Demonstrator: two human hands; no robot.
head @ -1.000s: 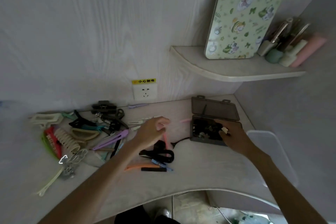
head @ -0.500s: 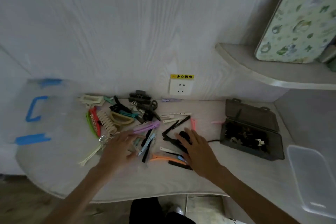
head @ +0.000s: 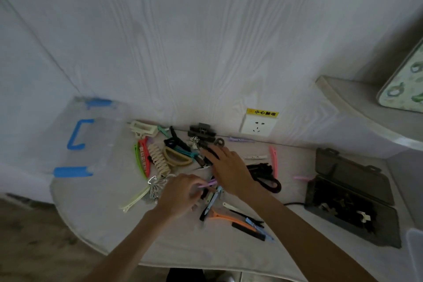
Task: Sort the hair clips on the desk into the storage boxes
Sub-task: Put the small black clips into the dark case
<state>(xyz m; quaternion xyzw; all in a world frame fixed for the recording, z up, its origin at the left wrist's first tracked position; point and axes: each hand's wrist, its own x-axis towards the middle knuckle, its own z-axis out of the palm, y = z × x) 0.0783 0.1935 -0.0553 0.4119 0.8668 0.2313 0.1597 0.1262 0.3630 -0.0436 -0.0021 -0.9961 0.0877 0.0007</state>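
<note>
Both hands (head: 180, 194) (head: 229, 169) over clips (head: 160, 162); left apparently pinching purple clip (head: 207, 184).

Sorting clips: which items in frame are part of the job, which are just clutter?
Job: clip pile; purple clip pinched by left hand; right hand over pile; open dark box; clear blue-latched box.
Clutter: wall socket; shelf; patterned tin.

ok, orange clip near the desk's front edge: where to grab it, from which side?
Pinch the orange clip at its wider left end, coming from above and the left. It lies flat, tapering rightward under a black clip and a blue clip; the left end lies clear. The left hand looks nearest.
</note>
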